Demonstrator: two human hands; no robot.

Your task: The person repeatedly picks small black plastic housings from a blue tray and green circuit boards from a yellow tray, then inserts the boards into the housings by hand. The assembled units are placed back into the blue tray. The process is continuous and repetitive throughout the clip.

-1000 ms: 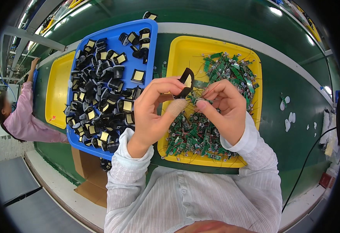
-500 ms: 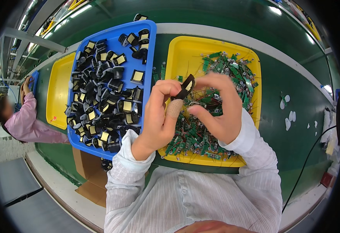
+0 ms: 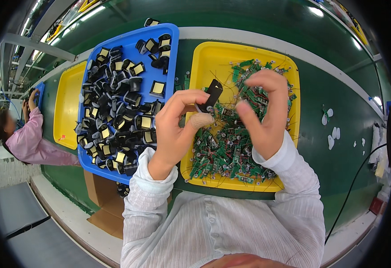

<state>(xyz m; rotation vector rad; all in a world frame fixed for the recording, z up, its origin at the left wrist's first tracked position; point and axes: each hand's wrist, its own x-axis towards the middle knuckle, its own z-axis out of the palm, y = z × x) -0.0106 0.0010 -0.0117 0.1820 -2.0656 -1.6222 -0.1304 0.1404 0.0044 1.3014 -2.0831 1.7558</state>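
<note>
My left hand [image 3: 174, 123], its thumb wrapped in a tan bandage, pinches a small black plastic housing [image 3: 212, 94] over the left side of a yellow tray [image 3: 204, 56]. Thin wire ends stick up near the housing, and a small round piece shows at its lower end. To the right, my right hand [image 3: 270, 116] is apart from it, thumb and fingers spread with nothing between them. Beneath both hands, small green circuit boards [image 3: 222, 161] with thin wires fill much of the tray. Left of my left hand, a blue tray [image 3: 174, 58] holds many black housings [image 3: 133, 98] with pale yellow pads.
Another yellow tray [image 3: 66, 98] lies beyond the blue one, near a co-worker in a pink sleeve [image 3: 34, 125]. White oval pieces [image 3: 331, 142] lie on the green table at right, by a black cable [image 3: 349, 192]. An open cardboard box [image 3: 104, 219] stands below the blue tray.
My right hand has drawn away from the housing to the right and opened. My left hand keeps hold of the housing, now turned more upright.
</note>
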